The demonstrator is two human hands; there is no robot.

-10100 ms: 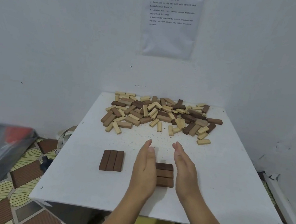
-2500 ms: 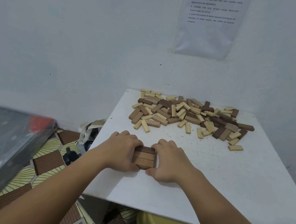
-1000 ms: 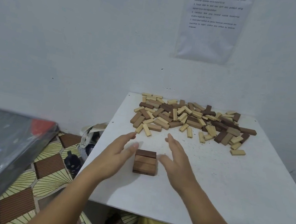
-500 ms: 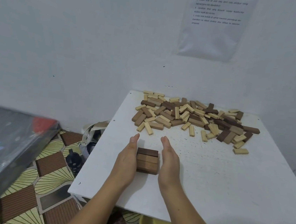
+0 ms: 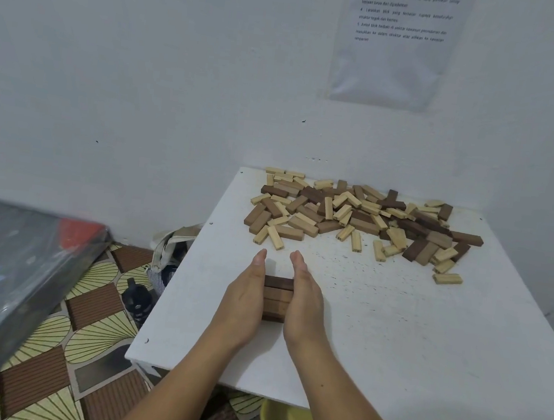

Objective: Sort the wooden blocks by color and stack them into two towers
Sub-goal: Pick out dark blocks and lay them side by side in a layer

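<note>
A low stack of dark brown blocks (image 5: 276,298), two layers high, stands on the white table (image 5: 408,343) near its front left. My left hand (image 5: 246,292) presses flat against the stack's left side with straight fingers. My right hand (image 5: 304,298) presses flat against its right side the same way. A mixed pile of dark and light wooden blocks (image 5: 353,218) lies spread across the back of the table.
The table's left edge runs close beside my left hand. A grey wrapped board (image 5: 4,284) leans at the far left over the patterned floor. A cloth bag (image 5: 172,246) and a dark bottle (image 5: 138,301) sit on the floor. A paper sheet (image 5: 395,44) hangs on the wall.
One second ago both hands were spread apart around the stack. They have closed in and now press flat on its two sides.
</note>
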